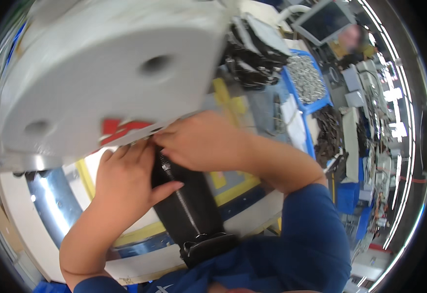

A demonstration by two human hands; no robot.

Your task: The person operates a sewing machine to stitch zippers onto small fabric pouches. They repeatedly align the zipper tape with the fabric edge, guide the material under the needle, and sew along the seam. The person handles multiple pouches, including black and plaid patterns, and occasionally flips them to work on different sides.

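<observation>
A black fabric piece with a metal zipper (188,207) stretches from the edge of a large white machine head (110,83), likely a sewing machine, back toward my body. My left hand (128,178) lies on its left side, fingers stretched forward and thumb spread toward the zipper. Close beside it, my right hand (198,141) bends over the far end of the fabric, with thumb and fingertips pinched on it by the machine's lower edge. The machine head hides whatever is under it, and the fingertips of both hands are partly covered.
The white worktable (157,261) carries yellow tape strips (240,190). Stacked black-and-white packages (257,51) stand at the far right. Near them are a blue bin of small metallic parts (306,78) and dark pieces (327,134). Beyond sit a monitor (323,22) and another person (351,39).
</observation>
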